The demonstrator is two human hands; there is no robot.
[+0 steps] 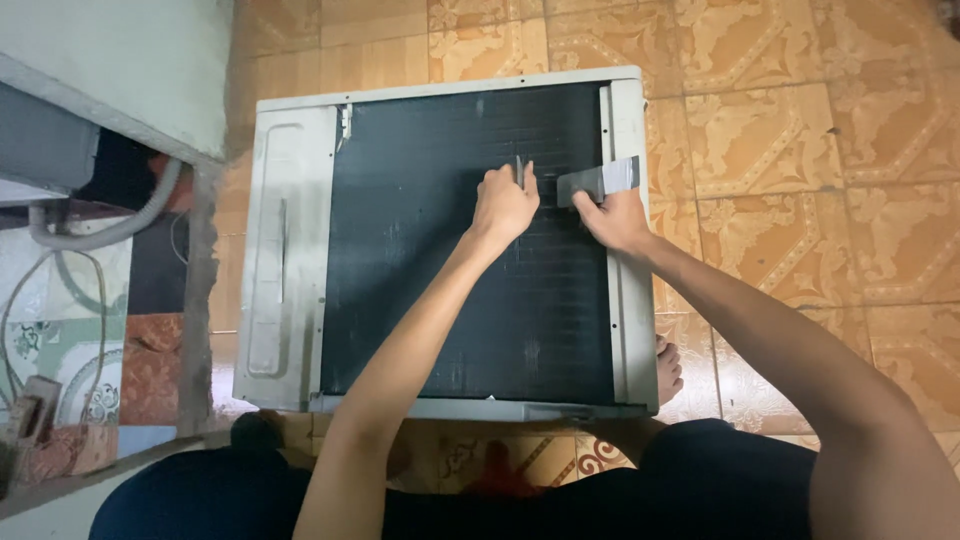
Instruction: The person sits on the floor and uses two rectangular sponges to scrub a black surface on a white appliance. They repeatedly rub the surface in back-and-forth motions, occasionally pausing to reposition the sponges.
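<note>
Patterned orange tile floor [780, 130]. Grey-white air-conditioner unit [290, 250] lying flat on it, dark finned coil [420, 250] facing up.

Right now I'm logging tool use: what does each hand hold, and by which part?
The left hand pinches a thin metal tool by its lower end; the right hand holds a grey flat piece by its lower edge.

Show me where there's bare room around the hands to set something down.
Bare tiled floor lies right of the air-conditioner unit; the dark fin panel is free left of the left hand. Crowded: the right hand with its grey tool, and hoses at far left.
</note>
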